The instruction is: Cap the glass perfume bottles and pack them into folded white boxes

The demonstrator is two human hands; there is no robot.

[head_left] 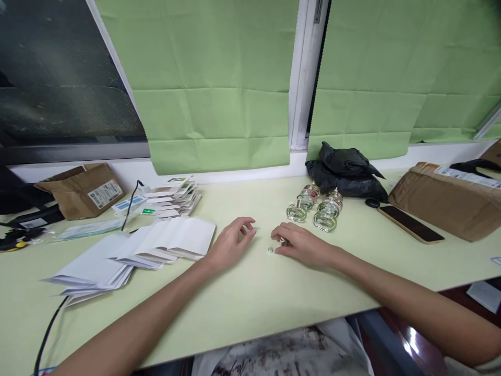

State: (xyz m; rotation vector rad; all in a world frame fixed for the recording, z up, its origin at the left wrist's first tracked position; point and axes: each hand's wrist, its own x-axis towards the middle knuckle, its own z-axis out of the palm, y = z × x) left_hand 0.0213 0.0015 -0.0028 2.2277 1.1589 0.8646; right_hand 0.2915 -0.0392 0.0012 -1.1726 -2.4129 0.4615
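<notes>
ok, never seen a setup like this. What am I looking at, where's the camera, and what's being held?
No machine here: these are a person's two bare hands. The single picture comes from a camera worn on that person's head, looking forward and down.

The left hand is over the table, fingers loosely curled, with nothing visible in it. The right hand pinches a small shiny piece, too small to identify. A small round piece lies just beside its fingertips.

Beyond the right hand stand glass bottles. Further right are a black plastic bag, a phone and a cardboard box. White folded sheets lie on the left.
</notes>
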